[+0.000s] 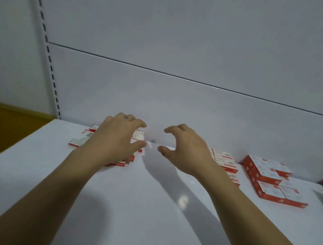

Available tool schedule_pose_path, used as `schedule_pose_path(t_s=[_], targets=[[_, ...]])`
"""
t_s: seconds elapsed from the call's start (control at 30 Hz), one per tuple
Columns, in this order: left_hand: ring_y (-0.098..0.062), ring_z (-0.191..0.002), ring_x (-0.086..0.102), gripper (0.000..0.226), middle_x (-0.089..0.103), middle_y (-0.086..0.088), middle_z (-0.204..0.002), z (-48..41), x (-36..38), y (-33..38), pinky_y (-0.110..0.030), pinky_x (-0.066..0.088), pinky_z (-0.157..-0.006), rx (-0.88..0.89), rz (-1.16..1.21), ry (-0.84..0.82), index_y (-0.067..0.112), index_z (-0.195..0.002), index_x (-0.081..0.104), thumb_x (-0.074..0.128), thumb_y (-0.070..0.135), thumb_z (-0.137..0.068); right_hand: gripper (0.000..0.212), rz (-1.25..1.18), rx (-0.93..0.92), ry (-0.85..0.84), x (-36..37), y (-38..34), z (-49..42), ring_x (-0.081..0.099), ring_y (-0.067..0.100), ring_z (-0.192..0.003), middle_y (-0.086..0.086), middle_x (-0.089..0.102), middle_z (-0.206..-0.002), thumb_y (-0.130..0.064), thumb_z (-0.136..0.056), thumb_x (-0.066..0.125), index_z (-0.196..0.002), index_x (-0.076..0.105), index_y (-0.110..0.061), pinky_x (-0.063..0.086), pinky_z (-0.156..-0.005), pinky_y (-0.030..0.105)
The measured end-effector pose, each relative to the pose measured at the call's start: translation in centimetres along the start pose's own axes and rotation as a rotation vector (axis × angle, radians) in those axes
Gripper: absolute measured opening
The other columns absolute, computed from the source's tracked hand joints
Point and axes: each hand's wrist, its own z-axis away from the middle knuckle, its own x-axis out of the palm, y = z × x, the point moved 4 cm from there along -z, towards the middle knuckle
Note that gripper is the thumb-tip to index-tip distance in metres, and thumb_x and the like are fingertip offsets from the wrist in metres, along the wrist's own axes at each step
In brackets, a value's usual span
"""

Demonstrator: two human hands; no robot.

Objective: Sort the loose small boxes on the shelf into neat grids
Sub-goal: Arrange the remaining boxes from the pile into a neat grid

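White shelf (135,204) (glossy, against a pale back panel (179,39)) bears red-white boxes (265,175).

This looks like a shop. The flat white metal shelf (135,204) is the kind stores use to show goods. Behind it stands a plain white metal back panel (178,49). At about ten o'clock, a white upright post with a row of small dark slots (48,58) runs up the panel's side, the sort that shelf brackets hook into. Many small red and white cardboard boxes (265,175) that look the same sit in groups at three o'clock, and more red and white boxes (78,140) lie at nine o'clock, like stock for sale.
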Motion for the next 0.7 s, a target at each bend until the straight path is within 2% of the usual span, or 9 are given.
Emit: schedule_pose_path(t_s=[0.07, 0.27, 0.4, 0.5, 0.6, 0.7], targets=[[-0.018, -0.125, 0.04, 0.049, 0.05, 0.005, -0.135, 0.6, -0.6, -2.9, -0.039, 0.033, -0.101, -0.093, -0.011, -0.002, 0.033, -0.132, 0.046, 0.055, 0.05, -0.087, 0.051, -0.02, -0.031, -0.032, 0.5, -1.8, -1.2, 0.046, 0.018, -0.122, -0.004, 0.046, -0.135, -0.048, -0.089, 0.056, -0.135, 0.045, -0.029, 0.041, -0.096, 0.033], [-0.017, -0.115, 0.049, 0.045, 0.058, 0.003, -0.128, 4.0, -0.7, -9.3, -0.04, 0.042, -0.095, -0.361, 0.155, 0.077, 0.031, -0.13, 0.051, 0.06, 0.044, -0.087, 0.048, -0.038, -0.103, -0.148, 2.5, -7.1, -5.5, 0.052, 0.02, -0.117, -0.002, 0.051, -0.132, -0.046, -0.088, 0.058, -0.131, 0.05, -0.027, 0.044, -0.093, 0.035], [-0.021, -0.124, 0.044, 0.048, 0.054, 0.002, -0.134, 5.1, -1.4, -11.6, -0.042, 0.036, -0.102, -0.442, 0.114, 0.157, 0.032, -0.131, 0.05, 0.061, 0.043, -0.086, 0.044, -0.048, -0.148, -0.22, 4.2, -10.4, -8.4, 0.053, 0.019, -0.111, 0.0, 0.055, -0.126, -0.045, -0.088, 0.059, -0.127, 0.054, -0.025, 0.044, -0.081, 0.031], [-0.02, -0.127, 0.042, 0.049, 0.051, 0.003, -0.136, 5.3, -1.3, -12.2, -0.042, 0.032, -0.105, -0.457, 0.084, 0.149, 0.033, -0.133, 0.047, 0.06, 0.045, -0.087, 0.042, 0.009, -0.166, -0.267, 5.7, -12.2, -10.4, 0.056, 0.019, -0.099, 0.0, 0.059, -0.116, -0.046, -0.087, 0.059, -0.123, 0.056, -0.024, 0.045, -0.074, 0.03], [-0.018, -0.121, 0.044, 0.044, 0.054, 0.005, -0.131, 4.9, -0.6, -12.2, -0.042, 0.035, -0.102, -0.404, 0.04, 0.127, 0.035, -0.132, 0.046, 0.054, 0.046, -0.09, 0.038, 0.075, -0.153, -0.329, 7.4, -13.1, -12.0, 0.058, 0.021, -0.098, 0.001, 0.064, -0.111, -0.042, -0.085, 0.06, -0.117, 0.058, -0.022, 0.051, -0.08, 0.035], [-0.018, -0.118, 0.043, 0.04, 0.053, 0.005, -0.125, 4.2, -0.1, -12.1, -0.04, 0.034, -0.098, -0.341, -0.016, 0.105, 0.035, -0.13, 0.045, 0.05, 0.044, -0.091, 0.037, 0.149, -0.156, -0.346, 9.0, -13.7, -12.9, 0.059, 0.023, -0.099, 0.002, 0.063, -0.109, -0.04, -0.083, 0.061, -0.114, 0.058, -0.02, 0.05, -0.08, 0.034]])
